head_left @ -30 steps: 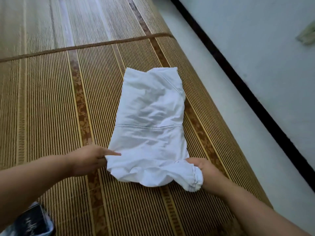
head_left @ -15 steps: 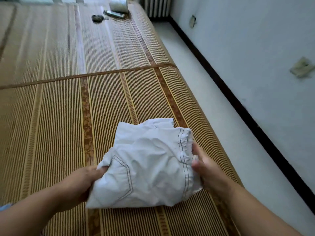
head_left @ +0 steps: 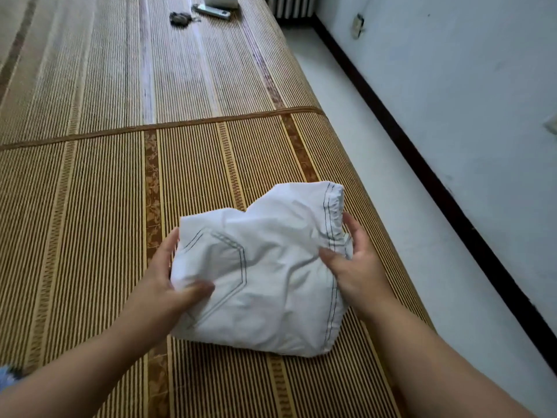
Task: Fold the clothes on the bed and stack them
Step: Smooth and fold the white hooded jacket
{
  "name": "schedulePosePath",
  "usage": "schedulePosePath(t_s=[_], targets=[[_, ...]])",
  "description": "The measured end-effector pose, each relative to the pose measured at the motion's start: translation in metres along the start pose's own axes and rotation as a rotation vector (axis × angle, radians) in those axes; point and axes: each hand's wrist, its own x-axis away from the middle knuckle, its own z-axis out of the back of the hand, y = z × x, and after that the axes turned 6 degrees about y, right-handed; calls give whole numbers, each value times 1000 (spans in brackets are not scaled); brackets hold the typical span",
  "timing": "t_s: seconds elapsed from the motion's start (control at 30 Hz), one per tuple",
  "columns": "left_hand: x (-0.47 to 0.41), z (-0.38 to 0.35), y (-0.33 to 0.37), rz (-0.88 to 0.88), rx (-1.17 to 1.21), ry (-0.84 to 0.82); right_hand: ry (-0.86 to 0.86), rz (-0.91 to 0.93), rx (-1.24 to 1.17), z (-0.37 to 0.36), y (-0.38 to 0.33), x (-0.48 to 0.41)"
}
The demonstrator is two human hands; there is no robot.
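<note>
White folded garment [head_left: 265, 276] is noted on the near part of the bed mat [head_left: 90, 206], close to the mat's right edge. It is held between both hands; whether its underside is lifted clear of the mat cannot be told. Left hand [head_left: 168, 285] is clamped on the left edge beside the stitched pocket outline, thumb laid on top and the other fingers [head_left: 168, 245] wrapped round the side. Right hand [head_left: 355, 267] is closed on the right edge at the double-stitched seam, thumb pressed into the cloth and fingers curled behind. The bundle is thick and uneven, with a raised lobe at its far right corner. Its longer axis is judged to run from the left hand across to the right hand, so it lies directly ahead of both, neither hand being clearly nearer. The fold is judged close to done, with placing on a stack not yet done. No stack is seen in view, so the direction of the coming carry cannot be fixed. Keys [head_left: 180, 18] and a small flat device [head_left: 212, 12] are recorded well apart at the far end.
</note>
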Motion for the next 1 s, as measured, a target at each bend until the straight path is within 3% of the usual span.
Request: schedulePosePath(t_s=[0.13,0.2,0.23,0.3,0.37,0.43,0.5,0.57,0.83,1.0], targets=[[-61,-21,-5,299,-118,67,23,-116,232,-20,16,-53],[-86,-33,-9,337,-399,137,54,-150,498,-33,26,-68],[-93,-39,-14,270,-557,200,102,-97,639,-40,31,-71],[-94,-51,-21,-106,-788,312,175,168,783,-56,36,-65],[-92,-64,-23,-551,-973,205,19,403,884,-74,45,-59],[-93,-74,-29,-669,-1123,-31,-192,441,1047,-82,59,-61],[-98,-79,-47,-500,-1193,-179,-302,331,1169,-83,79,-70],[-101,-82,-69,-401,-1226,-216,-332,275,1221,-82,100,-72],[-110,-91,-85,-331,-1193,-215,-302,269,1267,-87,117,-74],[-73,-80,-66,-181,-1092,24,-201,542,1126,-91,84,-103]])
